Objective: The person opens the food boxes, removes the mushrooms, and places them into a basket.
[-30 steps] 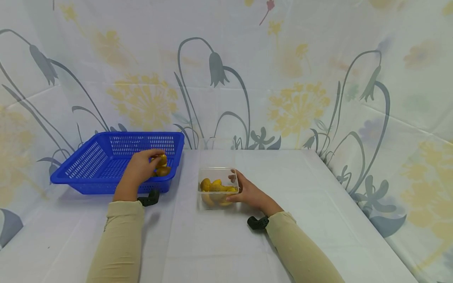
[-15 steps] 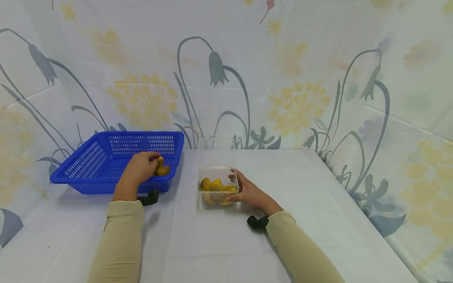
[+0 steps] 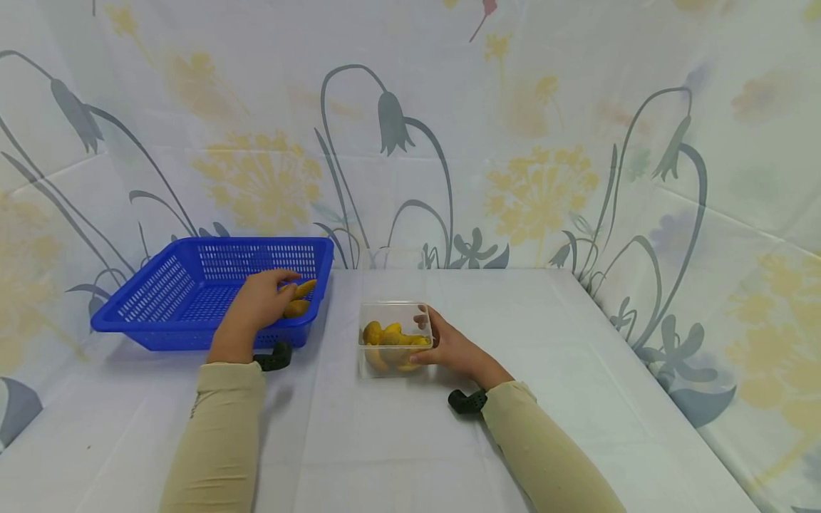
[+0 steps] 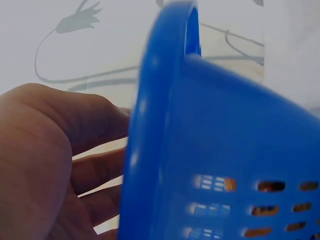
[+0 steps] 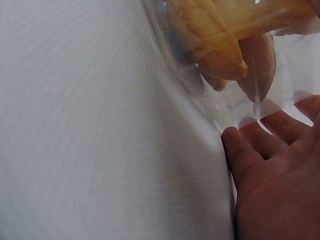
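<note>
In the head view, the blue basket [image 3: 173,306] sits at 9 o'clock on the white cloth [image 3: 372,449]; the left hand [image 3: 255,303] enters it from 6 o'clock, its fingertips at a slender yellow piece [image 3: 308,288] towards the basket's 3 o'clock side; whether they pinch it cannot be told; a rounder yellow piece [image 3: 296,309] lies just below, at 4 o'clock in the basket; the clear box [image 3: 395,305] stands at 6 o'clock, a heap of yellow pieces [image 3: 393,335] inside; the right hand [image 3: 454,349] grips its 3 o'clock side, thumb near the front corner and fingers further back; flowered fabric [image 3: 410,206] hangs at 12 o'clock.

In the left wrist view, the basket's wall covers 12 to 6 o'clock; the hand comes in from 8 o'clock, its fingertips hidden behind the rim; orange-brown patches show through slots [image 4: 271,186] at 4 o'clock.

In the right wrist view, the heap shows through the box at 1 o'clock; the right hand's digits reach the clear wall from 4 o'clock; white cloth spreads at 9 o'clock.
</note>
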`<action>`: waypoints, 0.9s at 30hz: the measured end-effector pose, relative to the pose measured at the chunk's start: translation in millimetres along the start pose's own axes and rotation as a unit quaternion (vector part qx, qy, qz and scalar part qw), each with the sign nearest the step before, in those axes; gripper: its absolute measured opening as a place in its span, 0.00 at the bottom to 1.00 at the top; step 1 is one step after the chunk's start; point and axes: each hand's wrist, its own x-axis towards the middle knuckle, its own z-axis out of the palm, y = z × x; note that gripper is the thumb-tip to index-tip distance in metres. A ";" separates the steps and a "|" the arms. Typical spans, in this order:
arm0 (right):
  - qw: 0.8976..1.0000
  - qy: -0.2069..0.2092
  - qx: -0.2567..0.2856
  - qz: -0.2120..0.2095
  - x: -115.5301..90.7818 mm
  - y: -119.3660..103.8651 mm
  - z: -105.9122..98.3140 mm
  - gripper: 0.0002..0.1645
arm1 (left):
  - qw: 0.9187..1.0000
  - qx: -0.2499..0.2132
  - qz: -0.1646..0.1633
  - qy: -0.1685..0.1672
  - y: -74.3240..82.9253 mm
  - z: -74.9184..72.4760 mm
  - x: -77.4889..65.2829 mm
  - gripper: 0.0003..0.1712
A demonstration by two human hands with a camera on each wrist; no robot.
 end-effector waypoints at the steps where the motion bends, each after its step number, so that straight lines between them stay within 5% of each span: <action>1: 1.000 0.000 0.000 0.000 -0.1 -0.1 0.0 0.66 | 1.000 -0.002 0.003 -0.003 1.5 0.6 0.1 0.24; 27: 1.000 -0.008 -0.003 -0.002 2.3 4.0 -0.9 0.64 | 0.998 -0.006 0.068 -0.010 37.4 16.6 4.1 0.23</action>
